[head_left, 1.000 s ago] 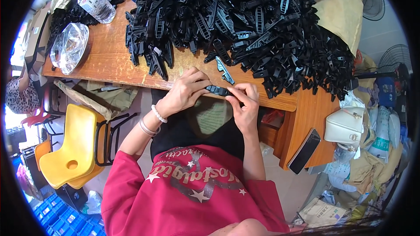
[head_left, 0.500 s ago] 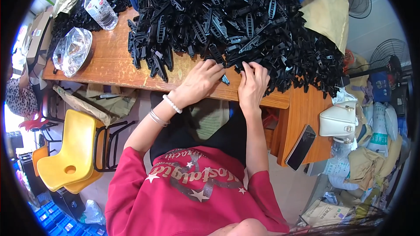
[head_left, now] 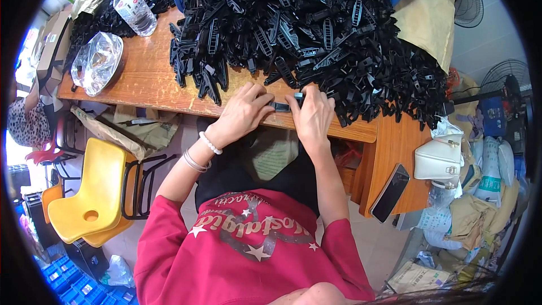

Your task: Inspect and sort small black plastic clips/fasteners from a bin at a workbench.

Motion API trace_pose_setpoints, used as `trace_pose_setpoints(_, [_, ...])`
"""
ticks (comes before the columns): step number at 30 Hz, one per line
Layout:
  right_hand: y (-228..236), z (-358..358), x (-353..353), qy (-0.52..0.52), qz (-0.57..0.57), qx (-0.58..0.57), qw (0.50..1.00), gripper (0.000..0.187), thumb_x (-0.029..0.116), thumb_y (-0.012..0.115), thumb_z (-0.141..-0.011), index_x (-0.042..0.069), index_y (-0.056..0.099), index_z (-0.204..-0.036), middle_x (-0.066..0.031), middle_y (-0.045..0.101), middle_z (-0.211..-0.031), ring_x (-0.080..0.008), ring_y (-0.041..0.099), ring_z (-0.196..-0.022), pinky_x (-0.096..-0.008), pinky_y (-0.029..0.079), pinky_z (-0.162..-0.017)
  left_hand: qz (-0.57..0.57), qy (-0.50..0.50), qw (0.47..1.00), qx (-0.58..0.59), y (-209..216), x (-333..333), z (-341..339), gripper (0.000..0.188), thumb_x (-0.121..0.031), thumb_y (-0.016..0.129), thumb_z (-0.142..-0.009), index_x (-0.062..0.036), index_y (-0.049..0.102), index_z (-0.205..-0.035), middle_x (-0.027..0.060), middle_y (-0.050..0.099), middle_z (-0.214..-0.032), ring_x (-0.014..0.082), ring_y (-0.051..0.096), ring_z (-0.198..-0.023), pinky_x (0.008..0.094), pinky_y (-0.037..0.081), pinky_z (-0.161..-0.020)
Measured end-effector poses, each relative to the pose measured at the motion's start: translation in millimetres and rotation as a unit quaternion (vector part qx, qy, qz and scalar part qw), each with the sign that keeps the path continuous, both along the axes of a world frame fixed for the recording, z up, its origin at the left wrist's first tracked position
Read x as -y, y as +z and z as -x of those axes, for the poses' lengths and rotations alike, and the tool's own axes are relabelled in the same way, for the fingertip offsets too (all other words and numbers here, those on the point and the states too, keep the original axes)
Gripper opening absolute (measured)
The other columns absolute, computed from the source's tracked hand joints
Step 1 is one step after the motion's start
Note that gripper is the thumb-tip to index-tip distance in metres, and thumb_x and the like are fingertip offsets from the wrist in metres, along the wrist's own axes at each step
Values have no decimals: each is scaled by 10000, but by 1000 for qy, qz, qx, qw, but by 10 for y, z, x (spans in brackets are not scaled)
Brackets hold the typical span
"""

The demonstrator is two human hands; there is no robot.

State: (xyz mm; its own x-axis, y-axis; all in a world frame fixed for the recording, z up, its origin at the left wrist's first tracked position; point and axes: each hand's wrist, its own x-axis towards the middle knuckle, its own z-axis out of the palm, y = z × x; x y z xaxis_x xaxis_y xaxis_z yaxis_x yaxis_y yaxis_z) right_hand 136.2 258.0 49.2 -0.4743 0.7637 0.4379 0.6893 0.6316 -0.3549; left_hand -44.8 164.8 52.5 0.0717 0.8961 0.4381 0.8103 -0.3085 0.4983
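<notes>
Black plastic part (head_left: 280,106): lies at front edge of wooden table (head_left: 141,82), long axis approx. left-right, spanning the gap btwn both hands; left hand (head_left: 244,111) pinches its left end, fingers curled narrow; right hand (head_left: 314,114) covers its right end, fingers closed over it; both equally near. Heap of black plastic parts (head_left: 316,28) sits just beyond, touching right-hand fingertips; water bottle (head_left: 133,8) well apart, far left.
</notes>
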Motion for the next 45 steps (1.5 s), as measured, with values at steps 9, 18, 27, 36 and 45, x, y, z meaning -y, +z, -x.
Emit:
trace_pose_setpoints(9, [-71, -233, 69, 80, 22, -102, 991, 415, 13, 745, -803, 29, 598, -1191, -132, 570, -974, -325, 557, -921, -430, 424, -840, -7, 2, 998, 55, -108, 129, 14, 210, -103, 743, -829, -10, 656, -996, 115, 571, -969, 314, 548, -917, 407, 475, -830])
trace_pose_setpoints(18, [2, -312, 275, 152, 184, -220, 946, 279, -48, 739, -835, -65, 667, -1104, -112, 646, -988, -160, 606, -769, -276, 478, -673, -5, -5, 998, 70, -152, 102, 46, 238, -118, 752, -827, -35, 698, -1043, 100, 575, -958, 296, 547, -903, 398, 477, -801])
trace_pose_setpoints(27, [71, -326, 152, 164, 282, -189, 926, 238, -58, 759, -792, -86, 712, -1023, -103, 630, -956, -174, 637, -843, -277, 516, -677, 10, -18, 998, 67, -169, 84, 76, 237, -118, 752, -814, -39, 713, -1034, 92, 584, -937, 292, 546, -883, 403, 473, -787])
trace_pose_setpoints(36, [41, -267, 407, 165, 247, -199, 934, 279, -12, 777, -762, -31, 719, -1035, -103, 615, -975, -245, 608, -914, -331, 498, -772, 21, -44, 989, 139, 29, 128, 5, 307, -170, 738, -840, -26, 717, -1110, 106, 612, -981, 280, 575, -934, 381, 478, -826])
trace_pose_setpoints(45, [64, -437, 795, 201, 277, -195, 919, 323, 39, 739, -845, 35, 707, -1166, -123, 641, -1047, -291, 620, -985, -364, 491, -856, -58, -325, 660, 675, 1467, 582, -428, 460, -351, 643, -912, 5, 684, -1200, 145, 625, -1112, 233, 602, -1002, 368, 482, -924])
